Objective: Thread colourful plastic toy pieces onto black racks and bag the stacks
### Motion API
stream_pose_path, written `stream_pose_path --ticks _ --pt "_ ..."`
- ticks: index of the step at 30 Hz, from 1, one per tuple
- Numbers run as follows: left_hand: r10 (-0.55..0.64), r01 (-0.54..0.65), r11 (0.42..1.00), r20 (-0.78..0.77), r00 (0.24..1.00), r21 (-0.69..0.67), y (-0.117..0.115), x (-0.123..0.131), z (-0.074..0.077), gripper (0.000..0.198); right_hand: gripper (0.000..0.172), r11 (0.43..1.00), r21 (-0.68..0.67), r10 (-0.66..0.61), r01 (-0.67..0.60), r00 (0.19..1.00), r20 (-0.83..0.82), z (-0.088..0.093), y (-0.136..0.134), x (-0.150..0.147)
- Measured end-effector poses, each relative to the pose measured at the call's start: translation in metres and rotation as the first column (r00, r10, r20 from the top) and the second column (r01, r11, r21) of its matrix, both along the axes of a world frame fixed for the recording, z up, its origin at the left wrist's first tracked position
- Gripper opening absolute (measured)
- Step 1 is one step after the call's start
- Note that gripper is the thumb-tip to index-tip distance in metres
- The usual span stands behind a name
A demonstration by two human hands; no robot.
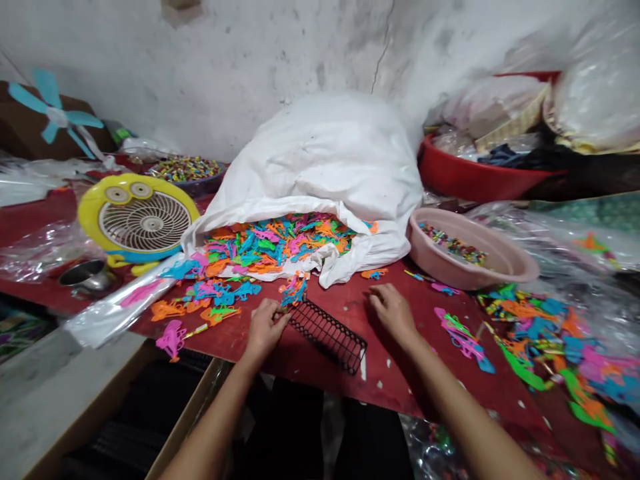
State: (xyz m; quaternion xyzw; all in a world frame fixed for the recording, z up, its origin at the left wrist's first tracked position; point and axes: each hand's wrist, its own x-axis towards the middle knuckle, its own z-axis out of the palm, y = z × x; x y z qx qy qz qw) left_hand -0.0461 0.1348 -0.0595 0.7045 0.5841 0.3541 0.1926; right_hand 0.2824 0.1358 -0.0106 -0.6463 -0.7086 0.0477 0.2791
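Observation:
My left hand [264,327] is closed around the near end of a black ridged plastic rack [327,335] that lies on the red table [320,363]. A small cluster of coloured plastic toy pieces [294,291] sits at the rack's far end, just past my left fingers. My right hand [391,309] rests knuckles-up on the table to the right of the rack, fingers curled down, and I cannot see anything in it. Behind both hands a white sack [325,167] spills a heap of bright plastic pieces [277,243].
A pink bowl [505,267] with small pieces stands right of the sack, a red basin [465,177] behind it. More coloured pieces [545,340] cover the right side. A yellow toy fan [136,217] and a steel cup [87,275] stand left. A cardboard box edge [190,413] is below the table.

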Motion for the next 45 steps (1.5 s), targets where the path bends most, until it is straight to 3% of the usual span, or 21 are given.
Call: stream_pose_path --ticks 2,4,7,11,17,20,23,26,28,31,34,39,42,45 --pt "0.039 -0.039 0.999 -0.014 0.999 -0.001 -0.011 0.011 0.001 0.018 0.031 0.992 -0.016 -0.123 0.127 0.98 0.159 -0.001 0.013 0.033" --pt "0.071 -0.071 0.997 -0.041 0.997 -0.001 -0.022 0.024 0.002 0.018 0.04 0.986 -0.015 -0.161 0.168 0.965 0.206 -0.002 0.033 0.052" --pt "0.095 -0.094 0.995 -0.078 0.992 0.022 -0.036 0.041 0.003 0.019 0.05 0.991 -0.024 -0.12 0.128 0.968 0.221 -0.005 0.064 0.061" --pt "0.083 -0.078 0.996 -0.116 0.99 0.05 -0.045 0.051 0.005 0.018 0.044 0.995 -0.064 -0.057 0.075 0.969 0.239 -0.013 0.08 0.061" --pt "0.068 -0.065 0.997 -0.139 0.988 0.031 -0.045 0.049 0.01 0.023 0.03 0.995 -0.103 0.018 0.007 0.972 0.232 -0.023 0.04 0.076" --pt "0.064 -0.06 0.997 -0.13 0.989 0.041 -0.044 0.048 0.009 0.024 0.029 0.985 -0.109 0.149 -0.132 0.974 0.17 -0.015 0.013 0.083" --pt "0.052 -0.045 0.998 -0.121 0.991 0.052 -0.045 0.049 0.006 0.026 0.031 0.969 -0.102 0.235 -0.225 0.966 0.104 -0.004 0.004 0.092" --pt "0.044 -0.036 0.997 -0.126 0.991 0.066 -0.047 0.055 0.006 0.026 0.033 0.997 -0.071 -0.021 0.037 0.975 0.221 0.004 0.02 0.109" --pt "0.053 -0.044 0.996 -0.128 0.99 0.074 -0.049 0.06 0.006 0.027 0.037 0.975 -0.075 -0.176 0.207 0.937 0.302 0.005 0.037 0.12" --pt "0.06 -0.051 0.996 -0.127 0.99 0.077 -0.052 0.065 0.007 0.028 0.038 0.961 -0.11 -0.208 0.253 0.927 0.312 0.003 0.057 0.126" --pt "0.042 -0.032 0.996 -0.126 0.991 0.079 -0.053 0.066 0.007 0.028 0.033 0.959 -0.124 -0.211 0.255 0.934 0.289 0.001 0.06 0.117" --pt "0.02 -0.002 0.995 -0.171 0.985 0.101 -0.052 0.061 0.003 0.029 0.027 0.979 -0.139 -0.11 0.149 0.961 0.253 0.0 0.028 0.09" --pt "0.011 0.007 0.996 -0.198 0.98 0.086 -0.051 0.058 0.0 0.031 0.033 0.993 -0.082 -0.065 0.084 0.976 0.209 -0.002 -0.003 0.093" --pt "-0.026 0.036 0.998 -0.194 0.981 0.048 -0.049 0.056 -0.001 0.033 0.033 0.97 0.089 -0.238 0.228 0.963 0.124 -0.001 -0.038 0.127"
